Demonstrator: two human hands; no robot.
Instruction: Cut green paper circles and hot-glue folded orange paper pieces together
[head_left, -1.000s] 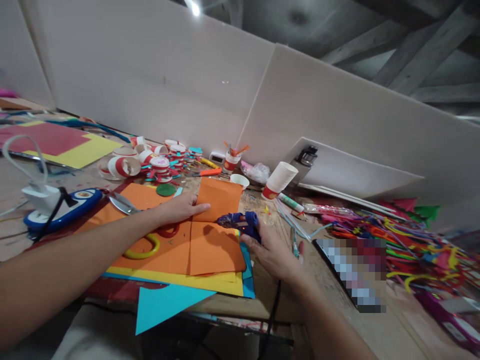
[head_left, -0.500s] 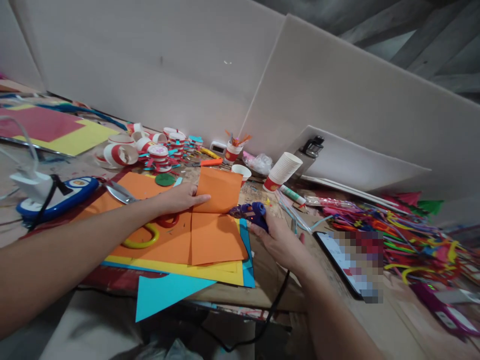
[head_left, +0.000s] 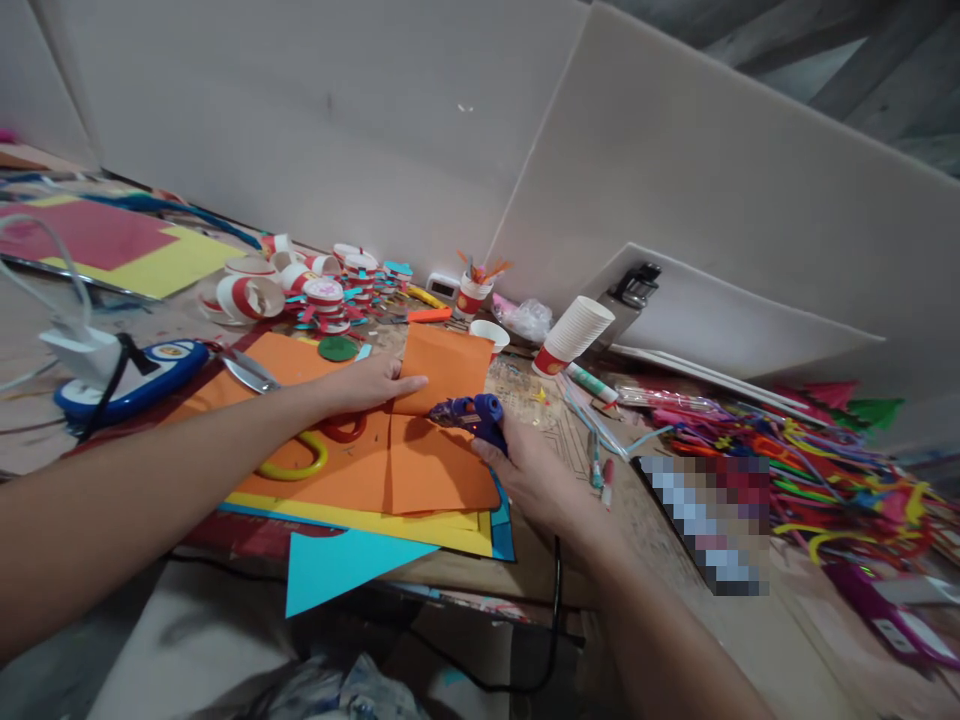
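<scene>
My left hand (head_left: 371, 384) pinches the left edge of an orange sheet of paper (head_left: 448, 362), whose upper part stands raised above a crease. In my right hand (head_left: 529, 470) is a blue glue gun (head_left: 480, 416), its nozzle pointing left along the crease. The folded sheet's lower part lies over a larger orange sheet (head_left: 337, 480), with yellow paper (head_left: 442, 540) and blue paper beneath. Scissors (head_left: 300, 462) with a yellow and a red handle loop rest on the orange paper, partly hidden under my left forearm.
Paper cup crafts (head_left: 326, 305) crowd the back left. A cup stack (head_left: 574, 335) stands behind my right hand. On the right lie a phone (head_left: 697, 520) and colourful pipe cleaners (head_left: 810, 470). A blue power strip (head_left: 135, 385) sits left; the glue gun's black cord (head_left: 558, 610) hangs over the edge.
The glue gun has moved left along the crease with my right hand. My left hand still holds the raised orange paper. The whole view has shifted slightly.
</scene>
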